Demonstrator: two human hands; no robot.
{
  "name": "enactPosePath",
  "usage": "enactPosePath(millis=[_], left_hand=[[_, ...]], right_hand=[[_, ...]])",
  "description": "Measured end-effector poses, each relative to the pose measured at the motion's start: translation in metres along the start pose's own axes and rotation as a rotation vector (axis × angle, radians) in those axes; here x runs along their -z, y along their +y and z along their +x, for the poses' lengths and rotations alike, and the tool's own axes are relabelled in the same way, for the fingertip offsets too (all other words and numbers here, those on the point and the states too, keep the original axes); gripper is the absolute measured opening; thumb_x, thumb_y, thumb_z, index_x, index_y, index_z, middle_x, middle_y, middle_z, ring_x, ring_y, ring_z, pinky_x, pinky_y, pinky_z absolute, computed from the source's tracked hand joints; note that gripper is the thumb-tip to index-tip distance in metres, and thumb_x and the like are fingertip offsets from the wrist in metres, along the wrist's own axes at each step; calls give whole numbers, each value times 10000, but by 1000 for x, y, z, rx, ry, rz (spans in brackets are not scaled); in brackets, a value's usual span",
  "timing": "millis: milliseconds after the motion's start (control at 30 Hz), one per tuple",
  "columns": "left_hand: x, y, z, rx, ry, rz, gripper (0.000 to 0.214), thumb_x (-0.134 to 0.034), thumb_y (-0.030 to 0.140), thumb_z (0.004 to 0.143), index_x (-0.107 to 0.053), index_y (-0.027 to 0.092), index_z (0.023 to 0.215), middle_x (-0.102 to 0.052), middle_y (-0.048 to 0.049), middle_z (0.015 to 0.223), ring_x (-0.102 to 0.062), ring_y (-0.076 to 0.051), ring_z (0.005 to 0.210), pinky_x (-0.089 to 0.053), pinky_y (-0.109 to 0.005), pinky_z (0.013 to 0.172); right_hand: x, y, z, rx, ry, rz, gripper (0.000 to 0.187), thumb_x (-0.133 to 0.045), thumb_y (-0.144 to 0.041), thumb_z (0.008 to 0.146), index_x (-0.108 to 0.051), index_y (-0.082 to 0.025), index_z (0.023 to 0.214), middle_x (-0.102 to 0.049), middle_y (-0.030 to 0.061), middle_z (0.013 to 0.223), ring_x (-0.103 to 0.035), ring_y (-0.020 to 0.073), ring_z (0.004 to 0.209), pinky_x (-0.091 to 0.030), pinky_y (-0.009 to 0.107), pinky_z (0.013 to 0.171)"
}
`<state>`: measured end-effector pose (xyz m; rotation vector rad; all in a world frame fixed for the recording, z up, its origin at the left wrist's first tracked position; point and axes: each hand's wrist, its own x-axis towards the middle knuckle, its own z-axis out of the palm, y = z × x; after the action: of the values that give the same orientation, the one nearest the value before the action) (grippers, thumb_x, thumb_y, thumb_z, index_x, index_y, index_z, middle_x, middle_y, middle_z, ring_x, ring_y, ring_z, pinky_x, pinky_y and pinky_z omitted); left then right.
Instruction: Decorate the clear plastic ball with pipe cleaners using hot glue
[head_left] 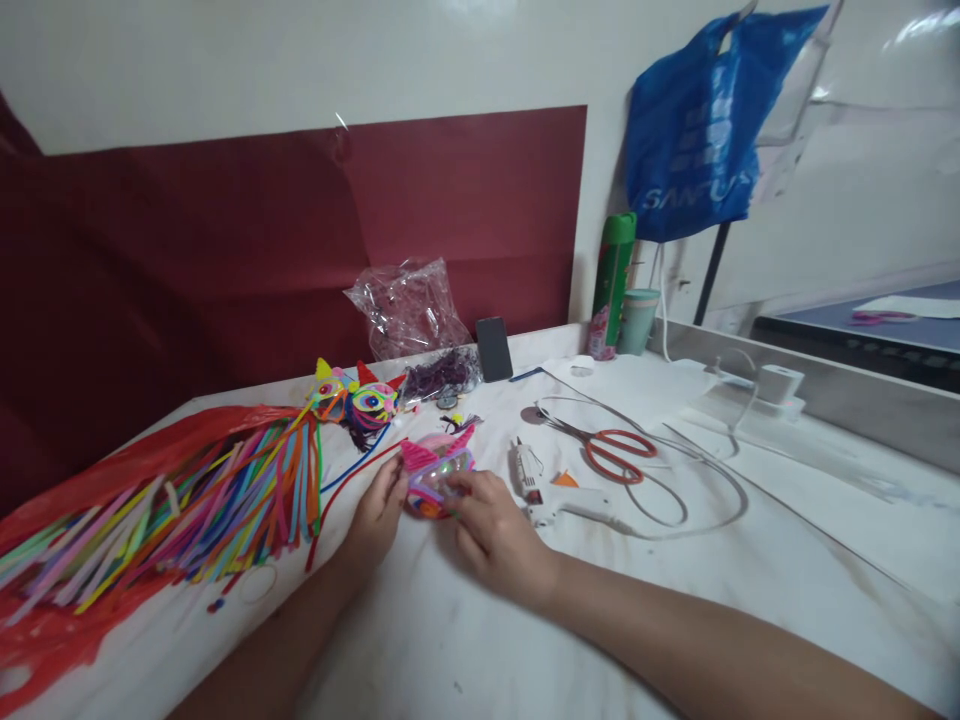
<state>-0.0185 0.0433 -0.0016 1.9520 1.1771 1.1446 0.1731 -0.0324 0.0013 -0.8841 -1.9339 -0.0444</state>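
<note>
Both hands gripped the small pink pipe-cleaner piece [437, 478] near the middle of the counter [750, 580], left hand [379, 510] steadying its left edge, right hand [491, 530] pinching its right side, so a firm, gentle hold seemed best to avoid crushing it.

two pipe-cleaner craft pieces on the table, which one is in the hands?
The pink, fan-topped piece, held between left hand and right hand. The cat-faced piece lies untouched behind it, by the pipe cleaners.

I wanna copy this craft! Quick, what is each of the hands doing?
Left hand: closed on the small round pink and multicoloured pipe-cleaner craft piece.
Right hand: closed on the same craft piece, fingers on top.
</note>
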Motion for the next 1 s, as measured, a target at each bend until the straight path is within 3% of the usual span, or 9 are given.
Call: enactPosePath(millis=[133,300,533,733,867,1000], left_hand=[[-11,-6,-7,-108,97,6,459,-430,398,926,-461,175,1325,-518,-147,1369,-484,-242,1281,-373,-438,1083],[-14,-7,-12,-280,97,80,420,-471,338,917,-462,207,1316,-519,-141,1329,-495,-251,1258,-416,-447,1046],[-11,-5,-13,-344,69,166,475,-528,330,888,-425,201,1333,-505,-156,1358,-478,-269,1277,-420,-458,1034],[-11,-4,-12,-361,68,164,503,-542,326,876,-415,201,1346,-534,-150,1339,-508,-269,1245,-430,-456,1019],[-10,-1,-12,-343,74,167,474,-520,310,889,-424,207,1342,-553,-143,1319,-519,-258,1233,-432,-448,1018],[-9,-1,-13,-360,72,161,478,-512,307,892,-420,209,1351,-540,-140,1340,-496,-261,1260,-413,-453,1039]], right_hand=[[1,5,1,-87,57,95,262,-484,-43,813,-611,-201,978,-579,107,1034,-538,248,973,-498,432,843],[-1,10,0,-165,74,185,212,-493,-42,807,-581,-212,899,-566,74,937,-545,227,919,-499,385,804],[-4,14,-1,-216,85,208,163,-475,-58,833,-551,-201,813,-558,60,870,-544,208,862,-475,342,763],[-1,13,-2,-194,82,160,171,-502,-75,839,-555,-209,932,-579,66,917,-558,210,870,-496,351,763],[0,12,-2,-84,46,73,311,-493,-87,878,-575,-231,1141,-590,86,968,-557,228,913,-511,383,778],[-1,12,-2,-31,41,11,332,-482,-95,897,-614,-237,1167,-587,92,920,-554,228,859,-510,371,716]])
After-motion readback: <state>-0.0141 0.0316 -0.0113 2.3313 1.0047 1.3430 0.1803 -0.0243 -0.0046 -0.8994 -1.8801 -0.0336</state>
